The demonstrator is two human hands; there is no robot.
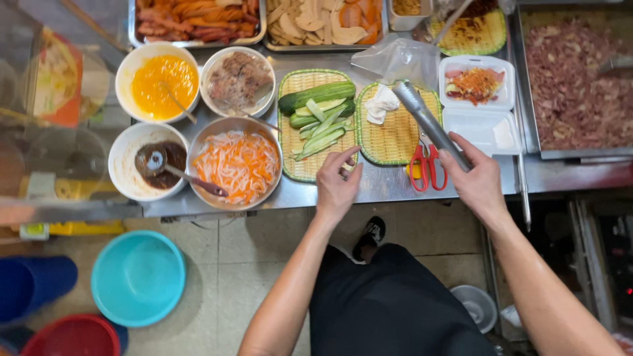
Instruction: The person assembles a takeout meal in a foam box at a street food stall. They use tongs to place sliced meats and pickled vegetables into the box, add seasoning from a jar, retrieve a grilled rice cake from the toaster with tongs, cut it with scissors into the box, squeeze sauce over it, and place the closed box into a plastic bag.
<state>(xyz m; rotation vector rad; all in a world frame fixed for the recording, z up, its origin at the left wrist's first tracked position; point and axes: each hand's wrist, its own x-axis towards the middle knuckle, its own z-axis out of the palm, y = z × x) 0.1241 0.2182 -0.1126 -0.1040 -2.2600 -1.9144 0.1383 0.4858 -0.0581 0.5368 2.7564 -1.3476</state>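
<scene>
Left of the green woven tray (pixel 290 125) sits a metal bowl of shredded carrot and radish (pixel 236 165); on the tray lie cucumber strips (pixel 321 128). At the tray's near edge, the left hand (pixel 337 184) pinches its fingertips together over the strips. Right of the tray, past red-handled scissors (pixel 425 168), the right hand (pixel 476 181) is clamped on metal tongs (pixel 428 122).
</scene>
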